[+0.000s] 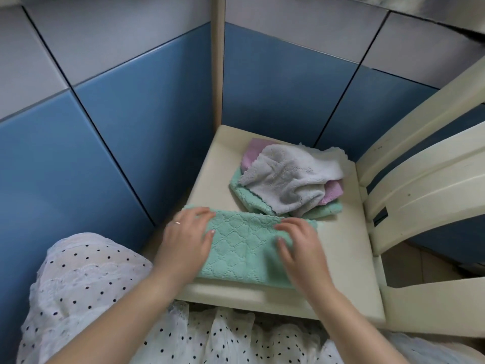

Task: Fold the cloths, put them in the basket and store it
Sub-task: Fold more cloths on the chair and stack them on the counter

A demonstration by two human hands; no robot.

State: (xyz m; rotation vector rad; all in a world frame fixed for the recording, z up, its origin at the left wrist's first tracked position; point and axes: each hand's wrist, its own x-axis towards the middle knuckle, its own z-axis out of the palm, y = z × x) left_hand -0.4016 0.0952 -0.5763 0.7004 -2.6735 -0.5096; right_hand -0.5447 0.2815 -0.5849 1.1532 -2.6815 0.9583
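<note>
Head view: green cloth (245, 252) lies flat on the near edge of the cream tabletop (349, 248). Left hand (185, 241) rests on its left end, fingers spread, lightly bent, thumb on the fabric. Right hand (301, 246) presses the right end, fingers relaxed, nothing gripped. Behind, a crumpled pile: grey cloth (286, 177) on top of pink cloth (253, 152) and another green one (245, 197). Blue wall tiles (131, 122) beyond.

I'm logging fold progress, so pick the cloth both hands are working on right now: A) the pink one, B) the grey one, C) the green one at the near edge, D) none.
C: the left hand and right hand both lie on the green cloth, while the grey cloth sits untouched on the pile behind.
</note>
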